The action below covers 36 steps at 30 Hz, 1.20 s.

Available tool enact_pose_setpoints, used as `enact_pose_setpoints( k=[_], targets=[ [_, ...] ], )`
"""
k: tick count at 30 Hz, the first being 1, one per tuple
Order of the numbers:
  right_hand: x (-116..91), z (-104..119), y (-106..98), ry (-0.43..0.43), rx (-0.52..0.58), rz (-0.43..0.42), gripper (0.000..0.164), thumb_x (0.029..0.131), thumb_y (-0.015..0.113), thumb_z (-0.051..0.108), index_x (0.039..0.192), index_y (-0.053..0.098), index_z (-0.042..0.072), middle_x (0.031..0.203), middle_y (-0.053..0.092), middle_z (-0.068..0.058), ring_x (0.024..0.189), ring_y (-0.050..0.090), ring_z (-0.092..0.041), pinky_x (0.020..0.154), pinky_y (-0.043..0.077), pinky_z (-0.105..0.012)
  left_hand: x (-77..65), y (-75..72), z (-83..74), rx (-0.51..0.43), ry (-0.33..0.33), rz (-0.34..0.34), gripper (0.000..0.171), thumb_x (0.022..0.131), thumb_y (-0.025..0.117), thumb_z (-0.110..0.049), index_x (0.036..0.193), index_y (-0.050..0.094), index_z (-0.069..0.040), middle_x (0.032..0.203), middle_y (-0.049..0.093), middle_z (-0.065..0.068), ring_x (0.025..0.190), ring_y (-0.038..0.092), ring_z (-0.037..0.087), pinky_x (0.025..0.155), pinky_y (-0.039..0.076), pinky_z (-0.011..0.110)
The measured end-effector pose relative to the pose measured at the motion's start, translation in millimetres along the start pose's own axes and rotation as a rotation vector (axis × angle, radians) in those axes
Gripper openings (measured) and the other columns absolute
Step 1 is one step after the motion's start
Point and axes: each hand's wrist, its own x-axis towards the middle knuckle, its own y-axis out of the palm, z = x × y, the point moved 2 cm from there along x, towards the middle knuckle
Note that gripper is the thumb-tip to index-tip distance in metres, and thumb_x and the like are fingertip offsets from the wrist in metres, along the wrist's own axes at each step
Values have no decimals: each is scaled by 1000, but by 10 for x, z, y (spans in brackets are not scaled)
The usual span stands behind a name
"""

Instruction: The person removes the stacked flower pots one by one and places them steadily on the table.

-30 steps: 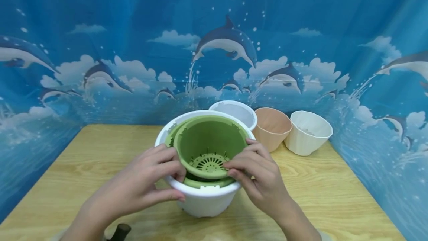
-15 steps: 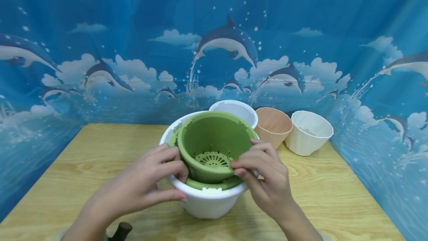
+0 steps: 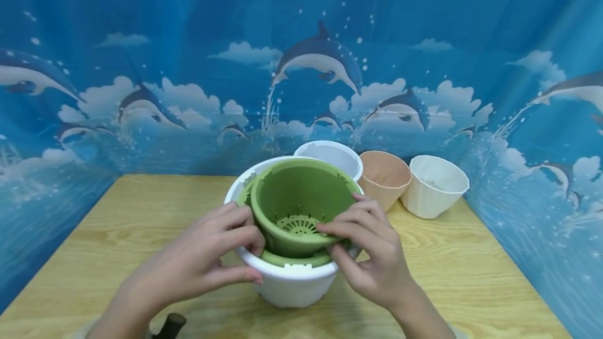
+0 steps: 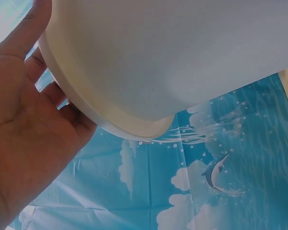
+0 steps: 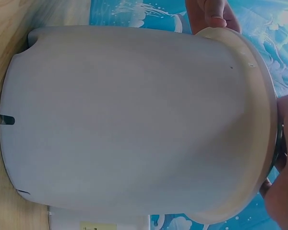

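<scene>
Blue curtain (image 3: 188, 25) hangs all around the place, printed with leaping dolphins, white clouds and splashing water, and before it stands a table (image 3: 136, 208) with a pale wood-grain top. Near the front of it, from where I stand watching, is the large white pot (image 3: 293, 289), upright, with a notched tab on the near side of its rim. Nested within is the lower green pot (image 3: 297, 259), of which mostly the rim shows, and inside that sits the upper green pot (image 3: 301, 187), its mouth tipped a little towards the person and its slotted base plain to see. The person's left hand (image 3: 219, 250) grips the white pot's rim on its left side, fingers bent over the edge and thumb along the outside. The right hand (image 3: 369, 242) pinches the near right edge of the upper green pot, fingers over the rim and thumb below it. Behind, towards the right, stand three more pots: a greyish-white one (image 3: 335, 155) partly hidden by the large pot, a peach one (image 3: 383, 174) and a cream one (image 3: 435, 187) at the end of the row. By the left wrist a dark, stubby end (image 3: 171, 323) pokes up; I can't tell what it belongs to.
</scene>
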Motion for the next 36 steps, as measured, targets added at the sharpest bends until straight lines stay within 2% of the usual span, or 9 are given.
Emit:
enact_pose_setpoints(
  k=[4, 8, 14, 19, 22, 26, 29, 31, 36],
  targets=[
    [-7, -6, -11, 17, -3, -9, 22, 76, 68, -4, 94, 76, 6, 87, 70, -5, 90, 55, -23, 113, 35, -41, 7, -6, -4, 4, -5, 0, 24, 84, 74, -49, 96, 57, -38, 96, 44, -23, 89, 42, -2, 76, 41, 23],
    [-5, 2, -18, 27, -18, -17, 24, 74, 67, -6, 93, 75, 6, 88, 70, -5, 91, 55, -23, 113, 35, -41, 1, -5, -5, 15, -13, 5, 25, 83, 75, -49, 96, 57, -39, 97, 44, -24, 88, 42, -1, 76, 41, 23],
    [15, 16, -32, -1, -17, -59, 24, 70, 66, -9, 89, 74, 4, 85, 69, -6, 91, 54, -25, 113, 36, -41, -2, 2, -2, 24, -22, 11, 25, 83, 74, -52, 96, 57, -39, 101, 45, -25, 91, 43, -1, 78, 43, 25],
    [39, 25, -49, -22, -20, -99, 18, 71, 67, -7, 86, 73, 3, 84, 69, -8, 90, 54, -26, 112, 37, -42, 6, 8, -5, 18, 8, -15, 24, 83, 74, -50, 96, 57, -38, 100, 46, -23, 89, 43, 0, 76, 42, 24],
    [58, 29, -67, -40, -33, -126, 14, 73, 68, -5, 84, 72, 2, 83, 69, -8, 89, 55, -27, 111, 37, -42, 6, 9, -5, 17, 9, -20, 24, 83, 75, -49, 96, 58, -39, 100, 46, -23, 88, 43, 0, 75, 42, 24],
    [87, 38, -98, -68, -45, -162, 3, 83, 69, 0, 82, 71, 1, 82, 69, -8, 87, 55, -27, 110, 38, -41, 2, 10, -3, 19, -1, -16, 25, 82, 75, -50, 97, 58, -39, 102, 46, -24, 90, 43, -1, 76, 43, 24],
    [102, 47, -112, -84, -42, -183, 6, 85, 69, 2, 80, 70, -1, 82, 68, -8, 86, 55, -27, 109, 39, -40, 1, 16, -2, 19, 6, -16, 26, 81, 76, -49, 97, 59, -37, 102, 46, -23, 91, 43, -1, 76, 44, 25],
    [109, 51, -115, -94, -40, -194, 2, 80, 70, -2, 78, 69, -2, 83, 69, -7, 86, 55, -27, 109, 39, -40, -1, 20, -2, 24, 9, -13, 27, 81, 77, -49, 97, 59, -37, 102, 46, -22, 91, 42, -1, 77, 43, 25],
    [123, 68, -131, -118, -51, -261, 14, 86, 71, 4, 75, 68, -4, 77, 67, -11, 83, 55, -28, 106, 41, -41, -1, 27, -7, 32, 18, -14, 27, 81, 77, -49, 97, 60, -37, 98, 45, -21, 88, 41, 0, 76, 41, 24]
  ],
)
